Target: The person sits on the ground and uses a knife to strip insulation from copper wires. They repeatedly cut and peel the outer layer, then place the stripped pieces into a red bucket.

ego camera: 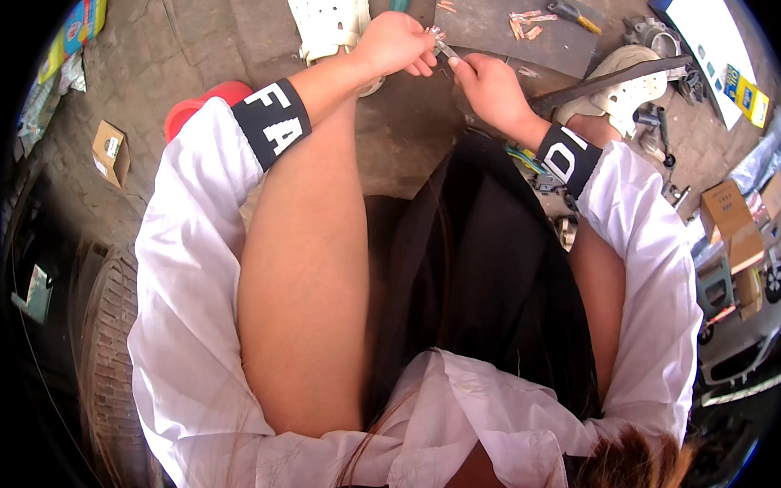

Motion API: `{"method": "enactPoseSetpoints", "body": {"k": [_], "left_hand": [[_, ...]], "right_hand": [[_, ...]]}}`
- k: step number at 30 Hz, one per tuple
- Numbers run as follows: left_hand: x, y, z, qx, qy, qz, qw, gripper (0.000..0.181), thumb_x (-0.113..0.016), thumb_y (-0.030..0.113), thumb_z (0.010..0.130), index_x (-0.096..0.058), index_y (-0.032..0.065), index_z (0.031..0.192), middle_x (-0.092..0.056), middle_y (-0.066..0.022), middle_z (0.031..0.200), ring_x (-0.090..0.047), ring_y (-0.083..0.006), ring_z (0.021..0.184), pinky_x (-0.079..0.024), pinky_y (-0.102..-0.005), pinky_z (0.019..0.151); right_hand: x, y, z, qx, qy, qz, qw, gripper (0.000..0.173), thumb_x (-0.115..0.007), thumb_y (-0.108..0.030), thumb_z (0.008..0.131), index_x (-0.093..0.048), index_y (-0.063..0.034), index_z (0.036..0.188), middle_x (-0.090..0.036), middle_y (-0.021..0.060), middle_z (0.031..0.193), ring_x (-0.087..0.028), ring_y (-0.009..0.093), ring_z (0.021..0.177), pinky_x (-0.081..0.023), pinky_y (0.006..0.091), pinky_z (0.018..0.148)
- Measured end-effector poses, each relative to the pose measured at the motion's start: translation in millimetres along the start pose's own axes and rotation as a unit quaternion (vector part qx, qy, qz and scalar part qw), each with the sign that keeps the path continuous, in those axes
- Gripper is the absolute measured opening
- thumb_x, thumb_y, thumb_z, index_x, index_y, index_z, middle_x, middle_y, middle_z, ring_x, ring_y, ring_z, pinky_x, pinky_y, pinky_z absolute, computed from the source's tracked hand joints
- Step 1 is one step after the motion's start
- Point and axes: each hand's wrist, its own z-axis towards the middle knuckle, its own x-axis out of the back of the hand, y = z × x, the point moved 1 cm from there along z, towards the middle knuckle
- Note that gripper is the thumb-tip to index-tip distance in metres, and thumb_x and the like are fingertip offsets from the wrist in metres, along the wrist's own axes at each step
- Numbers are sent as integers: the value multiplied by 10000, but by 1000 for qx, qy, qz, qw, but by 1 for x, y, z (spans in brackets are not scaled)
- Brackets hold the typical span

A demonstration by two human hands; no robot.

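Near the top centre, my left hand (pixel 399 43) pinches a small bundle of copper-coloured strips (pixel 435 33). My right hand (pixel 491 89) grips a small metal tool (pixel 447 49), perhaps a blade or tweezers; its far end meets the bundle. Beyond the hands a dark flat board (pixel 486 18) lies on the floor. Several copper-coloured pieces (pixel 525 27) rest on it, with a few more (pixel 447 6) near its left side. A tool with a black and yellow handle (pixel 575 17) lies at the board's right part.
A red plastic container (pixel 186 112) and an open cardboard box (pixel 110 154) are on the floor at left. To the right are a metal machine part (pixel 654 36), a dark bar (pixel 610 80) across my shoe, a white panel (pixel 706 46) and cardboard boxes (pixel 728 209).
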Motion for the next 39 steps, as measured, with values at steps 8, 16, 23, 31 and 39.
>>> {"method": "enactPoseSetpoints", "body": {"k": [8,16,23,31,39], "left_hand": [[6,15,-20,14,-7,-81,997,237,-594,210,899,-665,-16,892,-682,-102,761,-675,-155,645,-534,-228,605],[-8,84,-92,-71,-117,-68,988,207,-583,162,898,-675,-20,934,-678,-77,738,-652,-123,616,-519,-218,575],[-15,106,-108,-117,-136,-99,979,182,-592,132,900,-677,-29,917,-676,-79,713,-652,-119,596,-518,-214,548],[-17,112,-111,-120,-179,-150,965,218,-588,170,922,-680,-26,941,-671,-72,699,-650,-122,579,-519,-213,535],[-16,111,-107,-67,-254,-226,938,240,-583,176,940,-649,-40,1021,-672,-75,729,-654,-127,587,-545,-222,556]], "right_hand": [[51,-14,4,30,-6,-42,999,365,-598,-299,914,-616,50,807,-604,175,655,-573,289,587,-471,375,606],[108,-80,-61,-63,-75,271,958,183,-649,-198,898,-671,-27,960,-483,-86,632,-353,-19,540,-253,176,475],[116,-76,-63,-46,-99,348,931,132,-626,-171,901,-642,-48,947,-474,-82,635,-368,-10,525,-261,181,463],[118,-81,-67,51,-29,304,951,74,-556,-51,895,-594,-25,954,-497,-70,648,-345,-6,501,-234,174,454],[122,-81,-70,135,10,275,952,127,-583,-25,891,-603,-5,1014,-545,-55,740,-420,-5,598,-298,157,521]]}}
